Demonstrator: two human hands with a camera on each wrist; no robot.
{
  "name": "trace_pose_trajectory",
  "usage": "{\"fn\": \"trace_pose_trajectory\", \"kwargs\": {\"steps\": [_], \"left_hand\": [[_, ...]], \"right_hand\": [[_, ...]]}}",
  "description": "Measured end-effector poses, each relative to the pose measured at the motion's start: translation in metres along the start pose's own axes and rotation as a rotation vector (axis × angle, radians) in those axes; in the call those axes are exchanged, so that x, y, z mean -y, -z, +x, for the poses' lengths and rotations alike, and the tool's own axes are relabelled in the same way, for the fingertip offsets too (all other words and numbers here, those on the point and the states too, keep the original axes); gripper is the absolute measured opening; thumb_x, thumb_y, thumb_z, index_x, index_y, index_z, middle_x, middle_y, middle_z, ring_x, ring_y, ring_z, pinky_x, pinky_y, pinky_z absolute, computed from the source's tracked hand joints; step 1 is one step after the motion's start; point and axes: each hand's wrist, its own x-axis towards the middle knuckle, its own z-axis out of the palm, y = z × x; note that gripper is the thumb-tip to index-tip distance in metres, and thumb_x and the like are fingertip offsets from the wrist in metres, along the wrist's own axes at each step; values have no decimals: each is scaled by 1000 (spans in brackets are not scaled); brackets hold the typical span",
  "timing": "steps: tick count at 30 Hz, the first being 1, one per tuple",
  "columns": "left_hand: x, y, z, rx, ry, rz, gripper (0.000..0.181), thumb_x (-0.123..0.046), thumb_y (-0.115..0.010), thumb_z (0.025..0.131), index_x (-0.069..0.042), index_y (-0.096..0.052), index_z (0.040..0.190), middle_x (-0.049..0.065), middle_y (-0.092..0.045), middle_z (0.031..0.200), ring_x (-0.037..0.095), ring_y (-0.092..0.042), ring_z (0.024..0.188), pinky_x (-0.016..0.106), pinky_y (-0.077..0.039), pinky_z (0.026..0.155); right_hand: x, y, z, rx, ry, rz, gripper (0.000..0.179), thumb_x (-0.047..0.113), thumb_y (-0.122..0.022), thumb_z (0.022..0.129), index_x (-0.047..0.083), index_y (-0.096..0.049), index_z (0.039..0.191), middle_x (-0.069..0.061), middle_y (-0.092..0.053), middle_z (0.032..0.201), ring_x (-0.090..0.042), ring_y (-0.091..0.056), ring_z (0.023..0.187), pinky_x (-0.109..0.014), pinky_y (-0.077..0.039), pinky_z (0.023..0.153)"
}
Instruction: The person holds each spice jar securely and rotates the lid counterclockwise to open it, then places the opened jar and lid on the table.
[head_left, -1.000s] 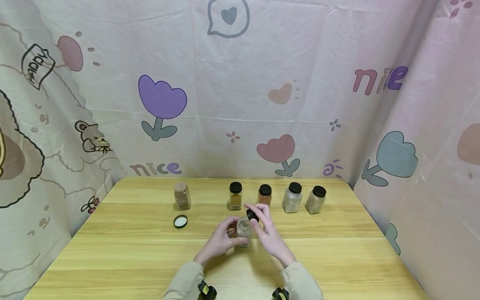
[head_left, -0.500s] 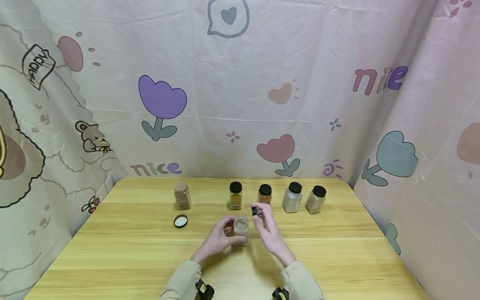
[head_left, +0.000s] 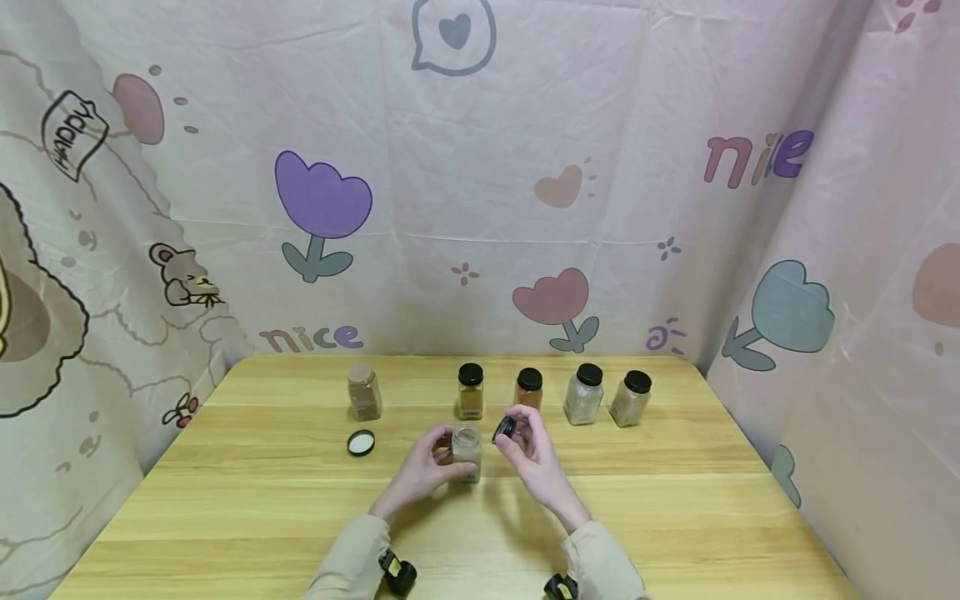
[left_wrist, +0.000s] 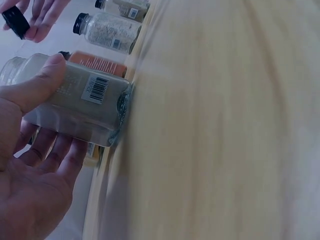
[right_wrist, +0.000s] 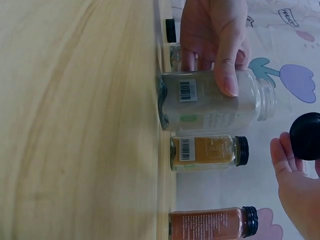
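Observation:
My left hand [head_left: 422, 473] grips an uncapped glass spice jar [head_left: 467, 457] of greyish powder, thumb on the near side and fingers behind. The jar stands upright, its barcode label facing the wrist cameras. Just right of its open mouth, my right hand [head_left: 542, 468] pinches a black screw lid [head_left: 504, 430] between thumb and fingers. In the right wrist view the round lid [right_wrist: 306, 136] is raised apart from the jar's threaded neck.
A brown-powder jar [head_left: 365, 396] without a black lid stands back left; a loose lid [head_left: 361, 442] lies white side up before it. Black-capped jars line the back: yellow [head_left: 471, 396], orange-red [head_left: 528, 393], white [head_left: 584, 400] and pale beige [head_left: 632, 402]. A printed cloth hangs behind the table.
The left hand has carried the uncapped jar leftward and slightly back, away from the right hand. The right hand has drawn the lid off from beside the mouth and turned it.

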Motion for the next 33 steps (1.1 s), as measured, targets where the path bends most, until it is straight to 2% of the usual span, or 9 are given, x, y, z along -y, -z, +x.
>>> {"fn": "trace_pose_trajectory", "kwargs": {"steps": [10, 16, 21, 26, 33], "left_hand": [[5, 21, 3, 4, -1, 0, 55, -10, -83, 81, 4, -56, 128, 24, -62, 126, 39, -61, 121, 50, -50, 112], [9, 31, 9, -63, 47, -7, 55, -6, -83, 81, 5, -57, 128, 22, -62, 127, 36, -59, 123, 49, -47, 115], [9, 41, 12, -94, 40, 11, 56, -5, -82, 82, 8, -55, 129, 25, -60, 127, 37, -59, 122, 48, -49, 113], [14, 49, 18, -140, 52, 12, 55, -3, -80, 83, 7, -54, 131, 27, -59, 130, 39, -57, 125, 46, -49, 114], [17, 59, 23, -201, 80, 47, 60, -5, -78, 86, 7, -49, 138, 29, -54, 139, 45, -51, 134, 49, -43, 117]], "right_hand": [[2, -2, 0, 29, -85, -6, 37, -4, -69, 90, -13, -45, 116, -33, -55, 110, 1, -64, 99, -15, -56, 93], [3, 0, 0, 45, -172, 4, 35, -2, -75, 85, -11, -51, 110, -33, -56, 118, -1, -67, 99, -19, -58, 94], [2, 2, 0, 47, -251, -74, 36, 6, -80, 84, -4, -59, 112, -27, -62, 121, -10, -69, 103, -21, -57, 99], [-6, 1, 3, 45, -276, -158, 37, 10, -82, 82, -1, -65, 113, -21, -71, 112, -16, -70, 103, -18, -54, 101], [-17, -5, 9, 115, -315, -170, 43, 9, -81, 83, -8, -64, 118, -24, -70, 116, -27, -69, 107, -20, -56, 100]]}}
